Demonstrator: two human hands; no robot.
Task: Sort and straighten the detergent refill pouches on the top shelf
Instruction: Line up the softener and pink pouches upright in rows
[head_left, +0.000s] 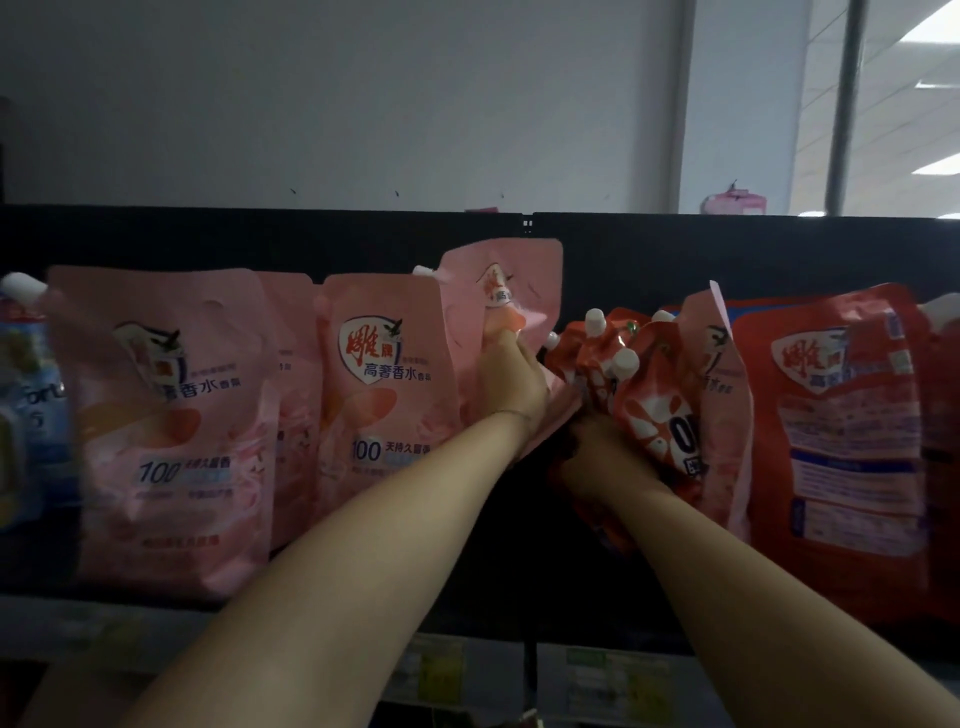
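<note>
Two hands nearly touching. Left hand (511, 387) grips pink pouch (519, 283), upright above it; right hand (605, 460) clutches red pouches (654, 410), slanting toward left hand.

Blue pouch (26, 405), 9 o'clock: cut by the edge. Right hand (605, 457): fingers buried among red pouches (649, 405). Left hand (511, 379): fingers partly behind pink pouch (498, 275). Price labels (618, 680), 6 o'clock: blurred.
</note>
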